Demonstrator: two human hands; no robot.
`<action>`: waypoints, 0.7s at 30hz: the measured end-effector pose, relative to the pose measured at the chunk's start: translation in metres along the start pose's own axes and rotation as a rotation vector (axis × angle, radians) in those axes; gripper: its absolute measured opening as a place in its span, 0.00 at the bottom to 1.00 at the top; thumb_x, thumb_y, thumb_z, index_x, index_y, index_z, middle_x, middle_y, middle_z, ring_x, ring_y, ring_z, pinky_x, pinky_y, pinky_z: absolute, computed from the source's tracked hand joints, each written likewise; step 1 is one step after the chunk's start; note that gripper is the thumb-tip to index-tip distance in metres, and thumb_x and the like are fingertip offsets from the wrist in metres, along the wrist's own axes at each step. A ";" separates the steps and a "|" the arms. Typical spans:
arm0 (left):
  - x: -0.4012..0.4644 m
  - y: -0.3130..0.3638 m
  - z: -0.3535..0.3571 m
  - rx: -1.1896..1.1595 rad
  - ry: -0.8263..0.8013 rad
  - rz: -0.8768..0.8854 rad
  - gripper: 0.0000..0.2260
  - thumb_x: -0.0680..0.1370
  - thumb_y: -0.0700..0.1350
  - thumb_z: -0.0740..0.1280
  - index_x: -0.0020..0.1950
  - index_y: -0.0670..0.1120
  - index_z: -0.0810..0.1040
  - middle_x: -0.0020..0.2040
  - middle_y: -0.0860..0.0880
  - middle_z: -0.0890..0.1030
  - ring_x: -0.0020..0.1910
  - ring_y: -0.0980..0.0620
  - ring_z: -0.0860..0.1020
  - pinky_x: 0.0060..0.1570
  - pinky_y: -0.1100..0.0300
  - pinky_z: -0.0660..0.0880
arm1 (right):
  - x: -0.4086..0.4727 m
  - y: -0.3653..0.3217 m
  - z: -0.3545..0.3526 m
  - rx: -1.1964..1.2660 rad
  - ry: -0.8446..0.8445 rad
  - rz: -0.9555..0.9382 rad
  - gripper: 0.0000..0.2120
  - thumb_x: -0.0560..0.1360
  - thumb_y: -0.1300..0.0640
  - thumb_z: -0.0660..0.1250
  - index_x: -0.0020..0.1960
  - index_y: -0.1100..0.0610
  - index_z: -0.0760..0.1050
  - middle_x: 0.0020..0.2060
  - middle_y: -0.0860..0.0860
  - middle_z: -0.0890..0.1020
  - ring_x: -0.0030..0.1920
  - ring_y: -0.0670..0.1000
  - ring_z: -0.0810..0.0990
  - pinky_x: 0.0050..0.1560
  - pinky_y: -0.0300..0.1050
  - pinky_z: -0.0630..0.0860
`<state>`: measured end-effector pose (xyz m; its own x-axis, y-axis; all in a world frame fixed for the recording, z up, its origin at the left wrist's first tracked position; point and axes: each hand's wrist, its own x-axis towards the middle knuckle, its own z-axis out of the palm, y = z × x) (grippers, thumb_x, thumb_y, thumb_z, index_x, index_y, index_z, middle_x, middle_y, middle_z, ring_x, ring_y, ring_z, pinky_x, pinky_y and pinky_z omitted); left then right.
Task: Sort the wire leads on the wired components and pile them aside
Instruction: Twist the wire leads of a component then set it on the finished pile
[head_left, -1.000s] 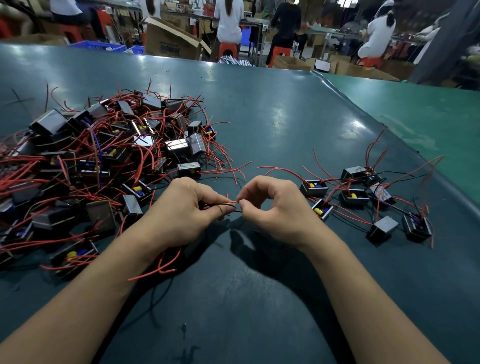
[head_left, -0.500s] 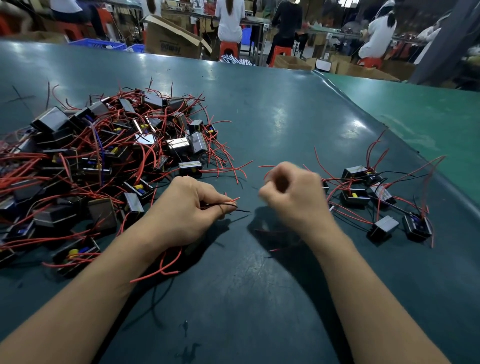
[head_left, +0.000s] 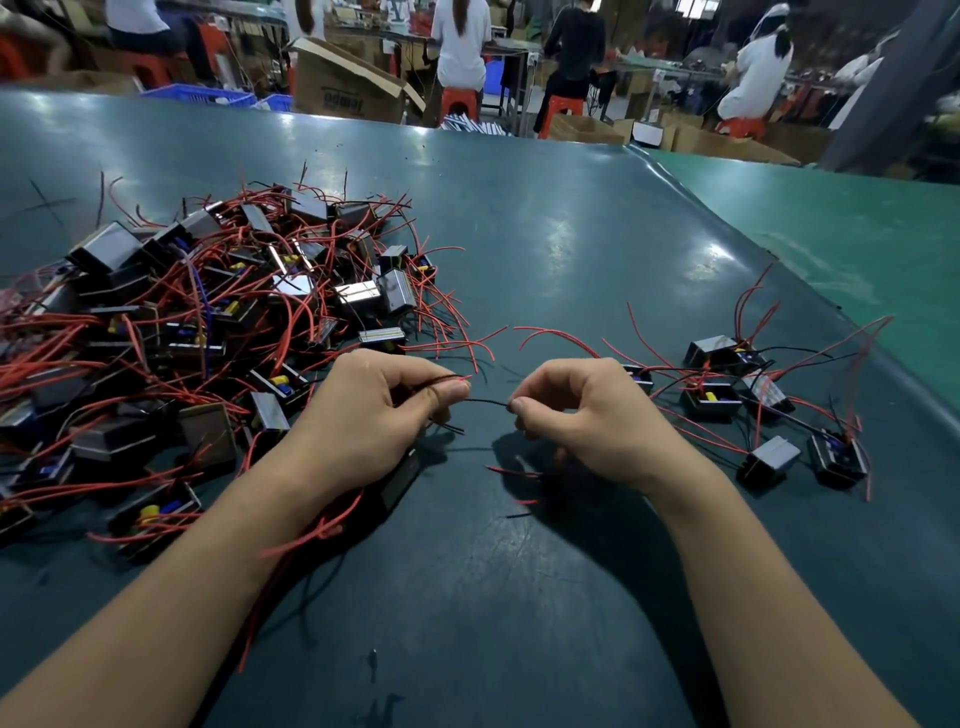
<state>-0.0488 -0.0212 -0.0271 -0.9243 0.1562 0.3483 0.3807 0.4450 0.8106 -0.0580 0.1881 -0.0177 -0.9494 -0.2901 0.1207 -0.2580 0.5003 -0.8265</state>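
the left hand (head_left: 374, 421) pinches a bundle of thin leads between thumb and forefinger, its grip curled tight around them, with a dark component (head_left: 400, 483) partly hidden under the palm. the right hand (head_left: 587, 415) pinches the far end of a black wire lead (head_left: 485, 401) that runs straight across to the left fingers. both hands sit near the middle of the dark green worktop (head_left: 545, 249). a big tangled heap of wired components (head_left: 208, 322) with red leads fills the left side of the worktop. a smaller sorted pile (head_left: 769, 405) lies toward the right edge, well apart from the heap. red leads (head_left: 306, 535) trail under the left wrist toward the near edge.
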 end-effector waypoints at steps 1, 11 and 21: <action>-0.001 0.000 0.000 0.049 -0.001 0.028 0.03 0.75 0.44 0.72 0.45 0.49 0.86 0.36 0.53 0.84 0.35 0.59 0.80 0.38 0.65 0.75 | 0.001 0.000 0.001 -0.017 0.010 -0.023 0.08 0.75 0.61 0.70 0.38 0.52 0.79 0.32 0.52 0.83 0.35 0.51 0.81 0.33 0.41 0.76; 0.000 0.005 -0.001 0.194 0.024 0.345 0.07 0.76 0.43 0.72 0.51 0.43 0.86 0.38 0.47 0.83 0.36 0.48 0.80 0.36 0.52 0.75 | -0.001 -0.013 0.011 0.126 0.079 -0.178 0.06 0.76 0.62 0.70 0.41 0.54 0.79 0.31 0.49 0.81 0.33 0.47 0.79 0.28 0.40 0.76; -0.002 0.009 0.008 -0.096 0.057 0.136 0.11 0.74 0.41 0.72 0.56 0.44 0.83 0.34 0.55 0.83 0.32 0.62 0.78 0.38 0.71 0.73 | 0.000 -0.011 0.013 0.327 0.119 -0.179 0.07 0.75 0.65 0.70 0.42 0.54 0.80 0.32 0.48 0.82 0.34 0.48 0.82 0.29 0.40 0.77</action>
<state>-0.0439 -0.0107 -0.0247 -0.8620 0.1578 0.4817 0.5056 0.3366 0.7944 -0.0525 0.1719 -0.0157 -0.9134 -0.2435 0.3262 -0.3692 0.1583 -0.9158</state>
